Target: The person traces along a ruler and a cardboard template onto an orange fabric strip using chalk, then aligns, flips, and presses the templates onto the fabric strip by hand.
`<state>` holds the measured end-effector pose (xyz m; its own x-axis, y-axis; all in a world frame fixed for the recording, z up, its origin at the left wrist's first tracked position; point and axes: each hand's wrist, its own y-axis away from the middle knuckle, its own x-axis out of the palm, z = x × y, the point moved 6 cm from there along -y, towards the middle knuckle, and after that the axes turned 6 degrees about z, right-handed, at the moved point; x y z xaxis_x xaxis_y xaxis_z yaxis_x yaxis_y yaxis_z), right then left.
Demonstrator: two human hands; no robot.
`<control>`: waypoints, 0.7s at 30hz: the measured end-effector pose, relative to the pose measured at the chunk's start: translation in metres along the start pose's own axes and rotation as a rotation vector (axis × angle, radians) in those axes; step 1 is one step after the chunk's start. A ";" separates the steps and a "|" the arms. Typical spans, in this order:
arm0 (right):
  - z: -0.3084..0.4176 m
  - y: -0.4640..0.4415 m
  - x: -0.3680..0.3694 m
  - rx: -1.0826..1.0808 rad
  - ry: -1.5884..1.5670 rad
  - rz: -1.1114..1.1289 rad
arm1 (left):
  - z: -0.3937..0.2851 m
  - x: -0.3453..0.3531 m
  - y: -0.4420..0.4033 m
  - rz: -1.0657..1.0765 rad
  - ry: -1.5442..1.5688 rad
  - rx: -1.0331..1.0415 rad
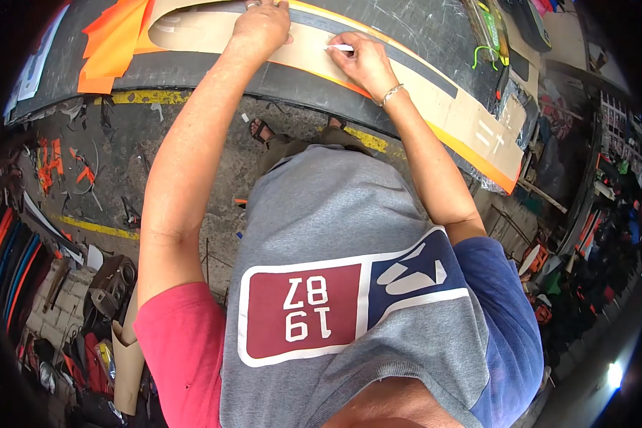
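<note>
A long tan cardboard piece [435, 96] with a dark grey strip [406, 70] along it lies on the black table [192, 71]. Orange material [478, 162] shows beneath its edges, and more orange sheets [115, 44] lie at its left end. My left hand [264, 27] rests palm down on the cardboard, its fingertips close to the top edge of the view. To the right, my right hand [364, 65] is closed on a white marking tool [341, 48], whose tip is at the cardboard by the dark strip.
Tools and a bright green cord [486, 53] lie at the table's right. Orange scraps [85, 171] litter the floor on the left, near stacked sheets [14, 264] and a brown roll [127, 367]. Piled goods [592, 250] stand at the far right.
</note>
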<state>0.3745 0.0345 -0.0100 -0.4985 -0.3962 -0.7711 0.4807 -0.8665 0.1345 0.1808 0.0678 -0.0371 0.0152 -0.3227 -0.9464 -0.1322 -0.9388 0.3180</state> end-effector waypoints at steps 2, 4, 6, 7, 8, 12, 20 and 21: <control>-0.002 -0.003 -0.002 0.071 0.035 0.054 | -0.003 -0.008 0.005 0.065 0.031 0.000; -0.011 -0.005 -0.007 0.144 -0.141 0.045 | -0.007 -0.015 0.008 0.086 0.018 0.004; -0.032 0.000 -0.004 0.212 -0.531 -0.005 | -0.008 -0.013 0.012 0.080 -0.029 -0.003; -0.045 0.001 -0.009 0.178 -0.606 -0.100 | -0.009 -0.007 0.009 0.055 -0.090 0.028; -0.051 0.006 -0.018 0.195 -0.605 -0.142 | -0.007 0.000 0.005 0.027 -0.151 0.059; -0.071 0.021 -0.033 0.197 -0.561 -0.183 | -0.002 0.006 -0.002 0.151 0.065 0.094; -0.055 0.032 -0.031 0.221 -0.063 -0.107 | -0.021 -0.026 0.025 0.167 -0.140 0.054; -0.054 0.031 -0.032 0.222 -0.041 -0.099 | -0.021 -0.027 0.026 0.179 -0.090 0.030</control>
<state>0.4445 0.0371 -0.0144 -0.5659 -0.3142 -0.7622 0.2599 -0.9454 0.1967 0.1974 0.0500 -0.0023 -0.1001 -0.4704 -0.8768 -0.1543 -0.8632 0.4807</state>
